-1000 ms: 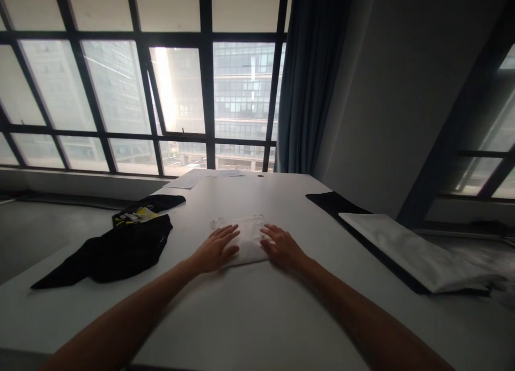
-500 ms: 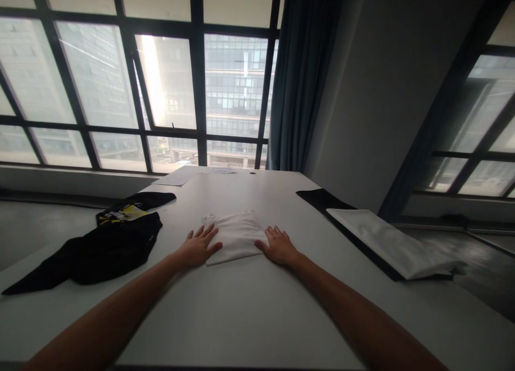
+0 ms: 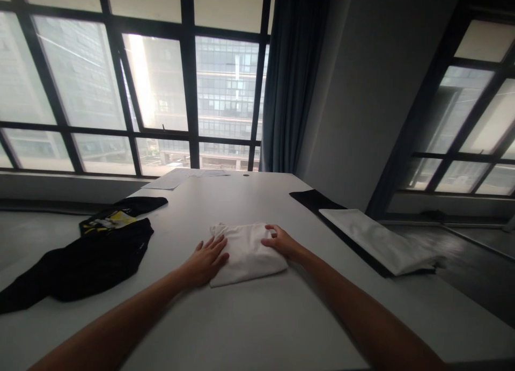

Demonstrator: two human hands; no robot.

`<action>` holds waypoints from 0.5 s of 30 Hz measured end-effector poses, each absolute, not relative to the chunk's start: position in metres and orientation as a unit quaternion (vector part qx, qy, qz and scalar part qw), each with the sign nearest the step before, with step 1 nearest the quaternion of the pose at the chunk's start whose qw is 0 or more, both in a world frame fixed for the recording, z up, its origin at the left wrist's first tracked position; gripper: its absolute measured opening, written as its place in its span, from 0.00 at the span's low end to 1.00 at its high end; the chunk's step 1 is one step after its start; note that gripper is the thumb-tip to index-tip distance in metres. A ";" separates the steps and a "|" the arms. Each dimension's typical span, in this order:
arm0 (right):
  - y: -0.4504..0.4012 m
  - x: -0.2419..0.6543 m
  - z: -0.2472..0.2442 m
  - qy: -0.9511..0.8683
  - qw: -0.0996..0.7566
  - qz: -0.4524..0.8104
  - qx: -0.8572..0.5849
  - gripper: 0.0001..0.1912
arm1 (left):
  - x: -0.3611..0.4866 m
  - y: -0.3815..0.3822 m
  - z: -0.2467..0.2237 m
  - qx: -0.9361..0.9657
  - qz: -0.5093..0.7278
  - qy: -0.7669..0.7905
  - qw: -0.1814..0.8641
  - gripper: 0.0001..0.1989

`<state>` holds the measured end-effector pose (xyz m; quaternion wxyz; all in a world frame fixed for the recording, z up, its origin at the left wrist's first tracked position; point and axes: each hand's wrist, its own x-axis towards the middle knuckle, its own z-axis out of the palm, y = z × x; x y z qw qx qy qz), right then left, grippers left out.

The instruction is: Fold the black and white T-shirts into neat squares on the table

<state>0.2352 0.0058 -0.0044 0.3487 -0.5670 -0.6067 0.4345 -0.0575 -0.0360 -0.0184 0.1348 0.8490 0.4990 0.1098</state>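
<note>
A folded white cloth [image 3: 247,255] lies flat on the white table [image 3: 241,322], slightly wrinkled at its upper left corner. My left hand [image 3: 208,259] rests on the cloth's left edge, fingers apart and stretched out. At the upper right edge of the cloth is my right hand [image 3: 281,242], its thumb and fingers bent around that edge with the cloth between them.
A black garment [image 3: 104,258] with a yellow and white print lies at the left. White papers [image 3: 164,181] are at the far left edge. On the right, another white cloth [image 3: 374,239] lies over a black one [image 3: 317,199]. Windows and a dark curtain [image 3: 287,86] stand behind.
The white cloth has shifted nearer to me. My right hand has gone from lying spread at the right edge to gripping it. My left hand has moved slightly right and nearer. The view has turned slightly right.
</note>
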 end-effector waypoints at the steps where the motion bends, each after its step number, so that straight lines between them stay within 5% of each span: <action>1: 0.006 0.237 -0.004 -0.610 0.345 0.438 -0.563 0.33 | -0.059 -0.034 -0.020 0.848 0.117 0.500 0.135 0.36; 9: 0.058 0.245 0.028 -0.679 0.324 0.325 -0.574 0.28 | -0.065 -0.026 -0.020 0.820 0.147 0.541 0.115 0.37; 15: 0.130 0.243 0.077 -0.696 0.394 0.256 -0.543 0.27 | -0.062 -0.030 -0.017 0.826 0.067 0.552 0.093 0.36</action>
